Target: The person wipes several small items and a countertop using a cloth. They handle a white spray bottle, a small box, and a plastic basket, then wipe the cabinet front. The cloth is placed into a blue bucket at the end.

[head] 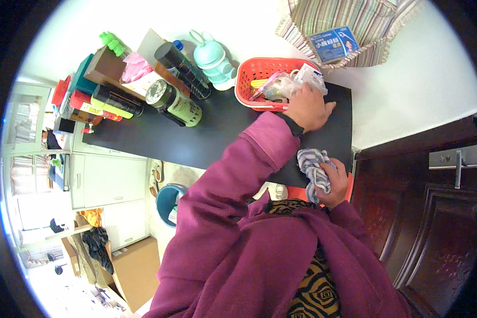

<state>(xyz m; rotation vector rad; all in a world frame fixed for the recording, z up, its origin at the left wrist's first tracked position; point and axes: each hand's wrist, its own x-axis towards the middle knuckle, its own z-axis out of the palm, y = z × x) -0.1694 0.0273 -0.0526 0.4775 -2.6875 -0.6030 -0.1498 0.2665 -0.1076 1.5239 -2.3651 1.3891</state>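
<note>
My left hand (310,106) reaches over the front right corner of a red plastic basket (248,65). Its fingers lie over a clear plastic bag (280,86) and a white packet (312,75) inside, and the thumb sticks out to the right. Whether these fingers grip the rim or only rest there is hidden. Yellow and pink items also lie in the basket. A crumpled striped cloth (313,169) is bunched in my right hand (336,183), at the near right edge of the black tabletop (230,133).
Left of the basket stand a turquoise container (210,55), a black bottle (183,69) and a green-tinted jar (175,104). Boxes (107,67) crowd the tabletop's left end. A striped fabric holder (338,16) with a blue box (334,44) hangs above. A dark wooden door (405,175) is at right.
</note>
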